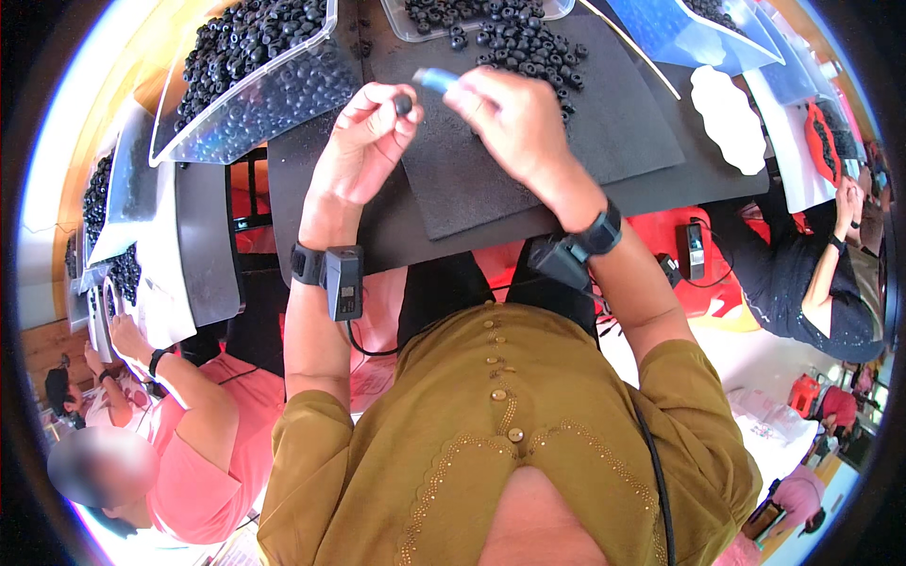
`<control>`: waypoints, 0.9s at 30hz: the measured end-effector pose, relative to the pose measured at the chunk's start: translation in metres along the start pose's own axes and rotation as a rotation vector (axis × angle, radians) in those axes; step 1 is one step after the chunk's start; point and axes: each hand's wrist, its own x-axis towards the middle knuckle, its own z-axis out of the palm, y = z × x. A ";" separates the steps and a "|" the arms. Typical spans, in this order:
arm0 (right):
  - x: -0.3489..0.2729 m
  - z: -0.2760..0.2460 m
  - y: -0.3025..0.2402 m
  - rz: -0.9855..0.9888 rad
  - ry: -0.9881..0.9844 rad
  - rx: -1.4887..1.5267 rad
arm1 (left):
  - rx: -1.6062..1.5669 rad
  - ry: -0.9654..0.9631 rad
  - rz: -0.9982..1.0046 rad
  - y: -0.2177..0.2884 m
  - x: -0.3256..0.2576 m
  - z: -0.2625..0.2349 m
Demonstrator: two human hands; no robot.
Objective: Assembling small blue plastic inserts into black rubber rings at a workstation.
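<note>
Pinched between the thumb and fingers of my left hand [363,141] is a small round black part [403,104], which looks like a rubber or plastic piece. Just to its right, my right hand [519,123] is closed on a short blue tool [436,80], smeared by motion, so its exact kind does not show. The tool's tip points left, toward the black part, with a gap between them. Both hands are above the near side of a dark mat [604,141], where a heap of similar black parts [533,47], several with holes, lies beyond my right hand.
A clear plastic bin [311,90] full of black parts stands at the left; another clear tray [415,33] is at the back. A thin pale rod [642,52] and a white wavy-edged piece [729,120] lie right. Co-workers sit on both sides, one in pink [203,453].
</note>
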 end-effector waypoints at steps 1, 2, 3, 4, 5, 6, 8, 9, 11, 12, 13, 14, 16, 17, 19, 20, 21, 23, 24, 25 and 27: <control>0.003 -0.004 0.005 0.150 0.013 -0.006 | 0.000 0.002 -0.004 0.000 -0.003 0.006; 0.007 -0.010 0.013 0.094 0.083 0.010 | -0.006 0.011 -0.021 -0.001 -0.008 0.014; 0.006 -0.011 0.015 0.092 0.079 -0.034 | -0.011 0.019 -0.037 -0.002 -0.010 0.018; 0.004 -0.007 0.010 0.059 0.087 -0.010 | 0.010 0.049 0.001 -0.003 -0.010 0.015; 0.002 0.000 0.005 0.026 0.095 0.014 | 0.012 0.047 0.002 -0.004 -0.011 0.012; 0.003 0.005 0.005 -0.038 0.134 0.069 | 0.001 0.073 0.008 -0.004 -0.011 0.010; 0.003 0.001 0.003 0.043 0.073 0.139 | -0.006 0.104 0.017 -0.003 -0.013 0.008; 0.003 -0.001 0.003 0.126 0.012 0.204 | -0.022 0.096 0.012 -0.003 -0.013 0.008; 0.000 0.002 0.007 0.132 0.010 0.273 | -0.035 0.084 0.008 -0.004 -0.011 0.010; 0.000 0.004 0.008 0.150 -0.024 0.354 | 0.015 0.104 0.013 -0.005 -0.011 0.011; 0.000 0.005 0.006 0.167 -0.059 0.436 | 0.066 0.127 0.020 -0.005 -0.011 0.011; 0.001 0.002 0.003 0.190 -0.112 0.431 | 0.067 0.126 0.021 -0.007 -0.011 0.013; 0.002 0.000 0.001 0.192 -0.124 0.448 | 0.192 0.181 0.022 -0.011 -0.010 0.017; 0.002 -0.001 0.000 0.196 -0.137 0.465 | 0.195 0.180 0.028 -0.015 -0.009 0.020; 0.002 -0.003 -0.002 0.145 -0.136 0.428 | 0.222 0.141 0.019 -0.024 -0.004 0.024; 0.002 -0.003 -0.002 0.101 -0.135 0.393 | 0.196 0.155 0.026 -0.027 -0.002 0.025; 0.003 -0.003 -0.002 0.086 -0.139 0.401 | 0.183 0.142 0.044 -0.028 0.000 0.026; 0.001 -0.004 0.001 0.137 -0.149 0.443 | 0.183 0.136 0.046 -0.027 0.001 0.029; 0.002 -0.004 0.001 0.152 -0.171 0.450 | 0.189 0.141 0.056 -0.025 0.000 0.031; 0.003 -0.005 0.000 0.146 -0.174 0.454 | 0.215 0.170 0.048 -0.024 -0.002 0.033; 0.003 -0.005 -0.004 0.119 -0.199 0.457 | 0.245 0.203 0.048 -0.016 -0.005 0.036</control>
